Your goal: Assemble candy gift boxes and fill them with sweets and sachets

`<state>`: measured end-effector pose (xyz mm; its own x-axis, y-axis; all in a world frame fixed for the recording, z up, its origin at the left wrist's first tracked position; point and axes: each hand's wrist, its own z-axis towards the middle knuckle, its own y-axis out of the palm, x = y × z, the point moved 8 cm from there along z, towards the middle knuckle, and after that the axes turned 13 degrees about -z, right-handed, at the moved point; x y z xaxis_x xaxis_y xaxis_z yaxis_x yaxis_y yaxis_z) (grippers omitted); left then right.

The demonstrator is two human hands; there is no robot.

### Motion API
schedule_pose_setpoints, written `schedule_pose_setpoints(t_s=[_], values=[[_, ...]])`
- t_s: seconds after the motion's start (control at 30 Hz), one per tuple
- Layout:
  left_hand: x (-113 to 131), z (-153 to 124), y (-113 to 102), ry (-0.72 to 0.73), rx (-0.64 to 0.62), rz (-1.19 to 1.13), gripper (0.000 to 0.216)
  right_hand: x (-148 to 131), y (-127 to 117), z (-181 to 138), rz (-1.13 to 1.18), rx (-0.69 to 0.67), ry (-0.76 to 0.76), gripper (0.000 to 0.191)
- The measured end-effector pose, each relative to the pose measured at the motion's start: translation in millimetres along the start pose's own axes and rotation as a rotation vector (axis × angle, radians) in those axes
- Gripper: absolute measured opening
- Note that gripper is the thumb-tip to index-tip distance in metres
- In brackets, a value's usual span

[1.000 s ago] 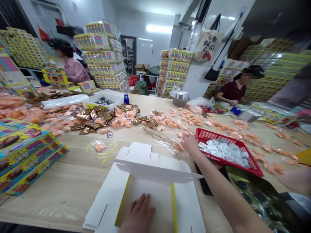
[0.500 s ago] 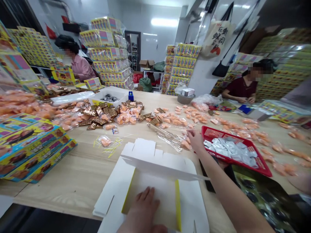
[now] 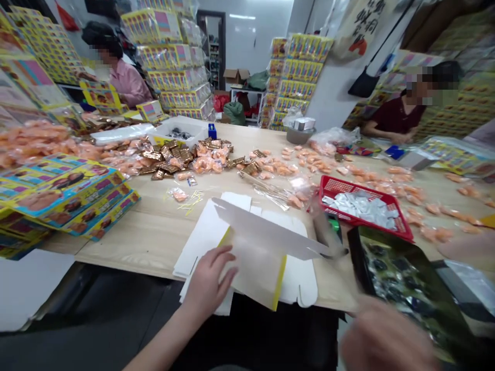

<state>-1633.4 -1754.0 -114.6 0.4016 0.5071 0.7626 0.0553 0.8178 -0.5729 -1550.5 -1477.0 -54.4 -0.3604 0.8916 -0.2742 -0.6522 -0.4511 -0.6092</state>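
My left hand [image 3: 211, 275] lies at the left side of a partly folded white cardboard box [image 3: 255, 268] with yellow edges. Its fingers and thumb are apart over the box's inside. A raised flap [image 3: 263, 224] stands along the far side. Beneath are flat white box blanks [image 3: 197, 237] at the table's front edge. Smeared by motion, my right hand [image 3: 386, 335] is low on the right, nearest a dark tray [image 3: 358, 252] holding dark, shiny wrapped pieces; its fingers cannot be made out. A grey-brown blur [image 3: 327, 234] lies between box and basket.
Right of the box is a red basket [image 3: 404, 221] of silver sachets [image 3: 363, 206]. Orange packets [image 3: 280, 167] and brown-gold packets [image 3: 178, 157] cover the table beyond. Printed boxes [image 3: 77, 193] are stacked left. One person [image 3: 129, 85] sits far left, another [image 3: 398, 116] far right.
My right hand has drawn back from the orange packets beside the red basket to the lower right. My left hand has shifted from the box's bottom to its left side. The view has tilted down.
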Motion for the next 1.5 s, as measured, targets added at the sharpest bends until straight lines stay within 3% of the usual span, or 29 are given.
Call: schedule_pose_setpoints(t_s=[0.07,0.17,0.27,0.33,0.47,0.7,0.77,0.87,0.93,0.97,1.03,1.1,1.17,1.3,1.5], values=[[-14.7,-10.0,-10.7,-0.033,0.127,-0.040,0.026,-55.9,16.0,-17.7,-0.044,0.008,-0.181,0.050],[-24.8,-17.1,-3.2,0.017,0.027,-0.016,0.042,-93.6,63.1,-21.1,-0.104,-0.044,-0.269,0.035],[-21.0,-22.1,16.6,0.154,-0.207,0.087,0.082,-86.2,92.9,-25.1,-0.175,-0.167,-0.181,0.017],[-20.3,-25.0,28.4,0.207,-0.301,0.197,0.095,-75.9,99.0,-33.4,-0.234,-0.269,-0.108,0.015],[-25.7,-22.0,40.5,0.191,-0.276,0.411,0.080,-71.5,103.6,-43.4,-0.235,-0.457,-0.043,0.022],[-21.5,-13.3,42.7,0.184,-0.217,0.501,0.078,-82.9,125.2,-36.9,-0.077,-0.716,-0.104,0.038],[-16.9,-13.8,49.3,0.260,-0.284,0.492,0.075,-76.8,114.3,-30.2,-0.018,-0.659,-0.126,0.035],[-18.0,-12.0,65.9,0.325,-0.428,0.452,0.067,-22.3,55.8,-7.2,-0.124,-0.229,-0.043,0.024],[-24.4,-6.6,77.1,0.283,-0.500,0.439,0.059,48.8,-2.4,1.9,-0.381,0.062,0.161,0.021],[-27.3,-3.3,81.8,0.252,-0.526,0.440,0.056,90.0,-28.9,4.0,-0.536,0.108,0.288,0.023],[-31.0,3.0,88.4,0.191,-0.559,0.447,0.053,176.2,-74.6,4.3,-0.841,0.024,0.579,0.034],[-31.6,7.7,91.4,0.150,-0.579,0.449,0.053,254.2,-108.7,-6.7,-1.085,-0.228,0.906,0.042],[-30.9,10.8,92.1,0.130,-0.587,0.440,0.052,303.2,-126.8,-18.1,-1.117,-0.397,1.074,0.039],[-34.1,13.1,92.6,0.119,-0.578,0.435,0.053,340.5,-127.2,-34.1,-1.055,-0.571,1.140,0.033],[-42.2,13.4,92.8,0.127,-0.535,0.456,0.058,346.1,-132.3,-33.8,-1.060,-0.575,1.158,0.034]])
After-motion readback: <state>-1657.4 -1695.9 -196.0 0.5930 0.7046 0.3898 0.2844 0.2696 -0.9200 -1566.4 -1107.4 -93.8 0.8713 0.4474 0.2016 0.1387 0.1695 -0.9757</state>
